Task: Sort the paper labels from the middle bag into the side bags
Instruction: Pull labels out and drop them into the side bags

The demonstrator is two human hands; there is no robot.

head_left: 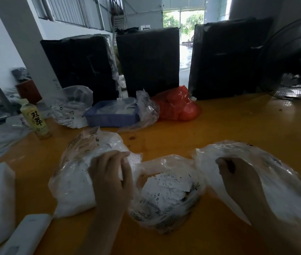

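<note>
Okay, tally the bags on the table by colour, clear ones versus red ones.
Clear bags: 5
Red bags: 1
Total: 6

A warehouse or packing workshop: corrugated metal walls (68,10), black-wrapped parcels (147,61) lined along an orange table (238,126), a big fan (293,70).

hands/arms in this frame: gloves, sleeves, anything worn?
Both bare. The left hand has no glove, and no ring, watch or sleeve shows up to the frame's bottom edge. The right hand is seen through the clear plastic of the right side bag, so detail is blurred; no glove or sleeve shows there either.
</note>
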